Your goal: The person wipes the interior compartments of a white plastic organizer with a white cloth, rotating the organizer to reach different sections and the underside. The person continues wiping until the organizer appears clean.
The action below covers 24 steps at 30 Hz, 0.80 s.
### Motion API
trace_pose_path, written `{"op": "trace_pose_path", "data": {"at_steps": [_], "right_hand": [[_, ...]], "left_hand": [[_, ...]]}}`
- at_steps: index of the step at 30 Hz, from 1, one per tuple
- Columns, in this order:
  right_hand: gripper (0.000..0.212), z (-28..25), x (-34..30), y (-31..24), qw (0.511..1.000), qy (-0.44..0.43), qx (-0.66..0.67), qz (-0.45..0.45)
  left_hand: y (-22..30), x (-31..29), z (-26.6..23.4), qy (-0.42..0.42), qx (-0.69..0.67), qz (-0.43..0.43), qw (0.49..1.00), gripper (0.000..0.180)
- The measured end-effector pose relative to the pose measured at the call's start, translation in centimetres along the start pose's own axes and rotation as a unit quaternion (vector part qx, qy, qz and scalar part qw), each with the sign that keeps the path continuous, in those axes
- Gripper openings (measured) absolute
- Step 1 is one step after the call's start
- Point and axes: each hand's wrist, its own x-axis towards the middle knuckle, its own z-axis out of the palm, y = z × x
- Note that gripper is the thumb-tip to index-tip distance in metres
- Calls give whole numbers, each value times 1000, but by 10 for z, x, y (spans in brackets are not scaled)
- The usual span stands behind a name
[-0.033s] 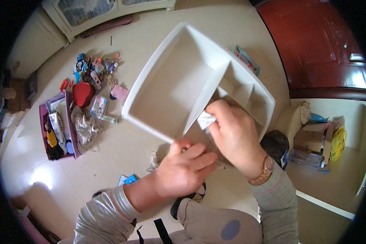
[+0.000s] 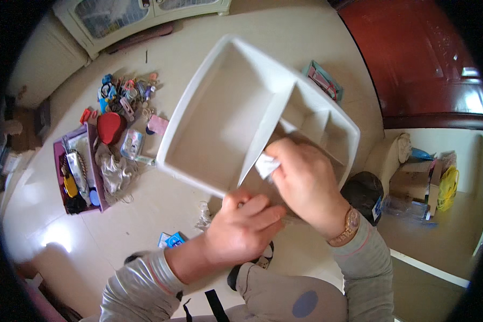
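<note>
One white box (image 2: 209, 118) has been shifted slightly left, its near rim gripped by the curled left hand (image 2: 245, 228); one tissue (image 2: 266, 166) is pinched in the right hand (image 2: 306, 174)

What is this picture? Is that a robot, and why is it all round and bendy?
No robot here! These are a person's own two bare hands. The camera sits on their head and looks down; its wide fisheye lens makes straight edges look curved.

The left hand grips the near edge of a white box with divided compartments. The right hand reaches inside, its fingers pinching something white and crumpled, maybe tissue or cloth.

On the floor, to the left, are a pile of small colourful things, a red case and a purple bin with things in it.
</note>
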Motion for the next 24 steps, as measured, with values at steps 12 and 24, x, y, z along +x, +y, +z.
{"op": "trace_pose_path", "data": {"at_steps": [12, 24], "right_hand": [[34, -49, -33, -2, 995, -95, 14, 13], [21, -72, -31, 7, 995, -74, 53, 44]], "left_hand": [[35, -17, -12, -58, 32, -98, 993, 17], [44, -8, -25, -134, 15, -103, 985, 14]]}}
